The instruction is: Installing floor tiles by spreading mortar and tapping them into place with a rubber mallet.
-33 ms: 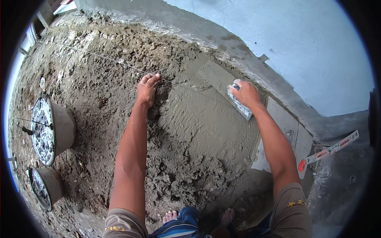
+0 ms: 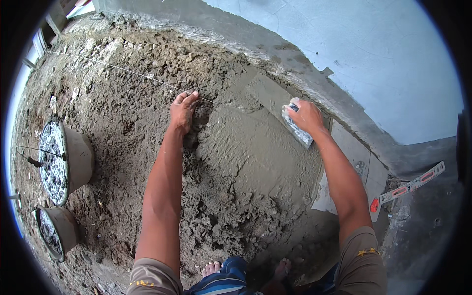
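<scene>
My left hand (image 2: 183,110) pinches a thin white string (image 2: 123,68) stretched diagonally over rough dirt and rubble. My right hand (image 2: 307,118) grips a trowel (image 2: 300,135) with a pale, mortar-smeared blade, resting on wet grey mortar (image 2: 250,147). The mortar is spread smoother around the trowel and lumpy toward my feet. Pale tiles (image 2: 352,152) lie just right of the mortar, partly behind my right forearm.
A spirit level (image 2: 413,182) lies at the right. Two buckets (image 2: 76,162) (image 2: 69,231) with splattered contents stand at the left, the upper with a wire handle. A pale blue wall (image 2: 388,64) with a grey base (image 2: 265,46) borders the top and right.
</scene>
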The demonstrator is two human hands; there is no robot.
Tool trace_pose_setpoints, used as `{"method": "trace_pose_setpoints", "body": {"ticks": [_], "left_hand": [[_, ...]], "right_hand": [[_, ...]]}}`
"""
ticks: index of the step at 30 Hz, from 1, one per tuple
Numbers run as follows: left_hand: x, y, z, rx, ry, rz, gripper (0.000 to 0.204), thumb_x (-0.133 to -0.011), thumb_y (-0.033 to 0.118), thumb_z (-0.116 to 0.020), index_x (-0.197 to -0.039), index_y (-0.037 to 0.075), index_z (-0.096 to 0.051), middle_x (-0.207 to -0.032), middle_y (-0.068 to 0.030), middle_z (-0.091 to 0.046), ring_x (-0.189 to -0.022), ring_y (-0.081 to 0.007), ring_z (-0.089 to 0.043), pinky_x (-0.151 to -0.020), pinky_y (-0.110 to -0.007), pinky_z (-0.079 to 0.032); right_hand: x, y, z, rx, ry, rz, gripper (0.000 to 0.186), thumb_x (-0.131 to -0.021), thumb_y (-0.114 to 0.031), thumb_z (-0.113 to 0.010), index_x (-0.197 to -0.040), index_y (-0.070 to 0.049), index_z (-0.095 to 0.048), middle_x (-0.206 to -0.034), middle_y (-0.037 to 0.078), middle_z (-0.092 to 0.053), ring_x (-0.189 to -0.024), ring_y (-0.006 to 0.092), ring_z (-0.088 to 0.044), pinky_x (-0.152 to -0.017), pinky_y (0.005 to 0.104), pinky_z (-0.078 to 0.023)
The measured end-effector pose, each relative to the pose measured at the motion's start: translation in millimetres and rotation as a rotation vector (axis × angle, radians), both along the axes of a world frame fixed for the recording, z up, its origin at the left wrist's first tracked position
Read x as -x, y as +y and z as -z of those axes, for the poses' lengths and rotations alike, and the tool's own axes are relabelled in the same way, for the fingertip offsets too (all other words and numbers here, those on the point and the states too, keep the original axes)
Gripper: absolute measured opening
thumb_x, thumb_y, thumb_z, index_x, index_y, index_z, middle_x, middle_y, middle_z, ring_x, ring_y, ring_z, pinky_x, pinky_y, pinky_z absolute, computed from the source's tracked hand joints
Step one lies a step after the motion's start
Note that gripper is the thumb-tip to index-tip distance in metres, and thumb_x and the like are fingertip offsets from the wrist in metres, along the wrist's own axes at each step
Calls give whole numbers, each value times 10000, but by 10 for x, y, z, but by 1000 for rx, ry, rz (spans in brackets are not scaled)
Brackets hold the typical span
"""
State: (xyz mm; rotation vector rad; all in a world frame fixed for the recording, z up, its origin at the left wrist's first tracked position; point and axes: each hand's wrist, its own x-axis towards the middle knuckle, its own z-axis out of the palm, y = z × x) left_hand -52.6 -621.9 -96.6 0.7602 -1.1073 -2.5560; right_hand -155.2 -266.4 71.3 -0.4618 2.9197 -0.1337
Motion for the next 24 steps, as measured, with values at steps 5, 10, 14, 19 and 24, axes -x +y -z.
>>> {"method": "trace_pose_setpoints", "body": {"ticks": [5, 10, 14, 19, 24], "left_hand": [[16, -46, 56, 3, -17, 12, 258, -931, 99, -796, -1133, 59, -640, -1054, -33, -707, -974, -145, -683, -907, -268, -530], [21, -57, 43, 10, -32, 11, 277, -946, 91, -779, -1165, 45, -617, -1099, -46, -697, -1022, -165, -681, -958, -297, -533], [20, -59, 32, 7, -21, 17, 280, -941, 87, -783, -1169, 34, -628, -1107, -57, -708, -1045, -175, -689, -983, -312, -540], [17, -63, 70, 5, -10, 8, 291, -935, 97, -792, -1174, 34, -639, -1092, -55, -722, -1045, -179, -699, -991, -314, -540], [14, -72, 62, 7, -13, 26, 280, -940, 103, -790, -1159, 36, -629, -1116, -57, -714, -1049, -189, -699, -997, -318, -539]], "right_hand": [[264, -459, 15, 136, -66, -117, 482, -917, -457, -704, -1206, -72, -733, -1112, 208, -752, -1070, 420, -701, -923, 506, -538], [642, -1002, 49, 147, -56, -147, 486, -918, -441, -713, -1231, -70, -734, -1166, 214, -742, -1125, 405, -693, -982, 510, -530], [643, -675, 96, 85, -84, -125, 483, -917, -431, -716, -1241, -73, -735, -1167, 231, -736, -1139, 395, -692, -1000, 507, -525], [301, 221, 163, 159, -136, -38, 481, -907, -434, -718, -1194, -49, -738, -1136, 232, -738, -1089, 408, -699, -956, 494, -538], [-260, -61, 296, 321, -150, -39, 485, -901, -441, -714, -1167, -36, -739, -1089, 245, -739, -1055, 429, -702, -929, 500, -544]]}}
